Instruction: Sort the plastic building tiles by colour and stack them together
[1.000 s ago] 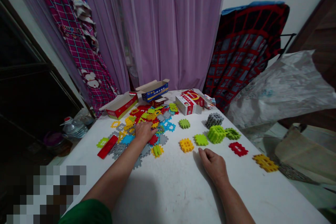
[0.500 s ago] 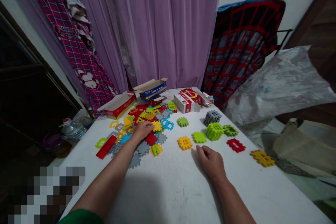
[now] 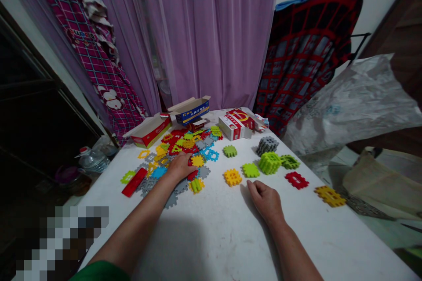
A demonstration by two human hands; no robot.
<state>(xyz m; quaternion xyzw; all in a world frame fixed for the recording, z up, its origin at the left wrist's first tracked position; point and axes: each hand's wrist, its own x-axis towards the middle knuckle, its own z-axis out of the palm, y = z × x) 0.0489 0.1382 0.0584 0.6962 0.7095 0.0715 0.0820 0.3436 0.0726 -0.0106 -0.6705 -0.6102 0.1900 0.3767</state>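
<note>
My left hand [image 3: 180, 167] reaches into the pile of plastic interlocking plates. Its thumb and fingers close around the edge of a red interlocking plate [image 3: 190, 163], partly covered by the hand. A yellow plate [image 3: 198, 160] lies right at the fingertips. On the white table, my right hand [image 3: 266, 199] rests with curled fingers and nothing visible in them. Just beyond it are a yellow plate stack [image 3: 232, 177] and a lime green plate [image 3: 251, 170]. Further right stand a lime green stack [image 3: 270, 163] and a grey stack [image 3: 267, 145].
Opened cartons, one red [image 3: 152, 130], one blue [image 3: 193, 111] and one red-and-white [image 3: 236, 124], stand along the far side of the table [image 3: 227, 237]. A red bar [image 3: 134, 182] lies left of the pile. Red [image 3: 297, 180] and dark yellow [image 3: 330, 196] pieces lie near the right edge.
My left hand has shifted slightly right and down within the pile, its thumb now spread out below the red plate's edge. My right hand stays in place.
</note>
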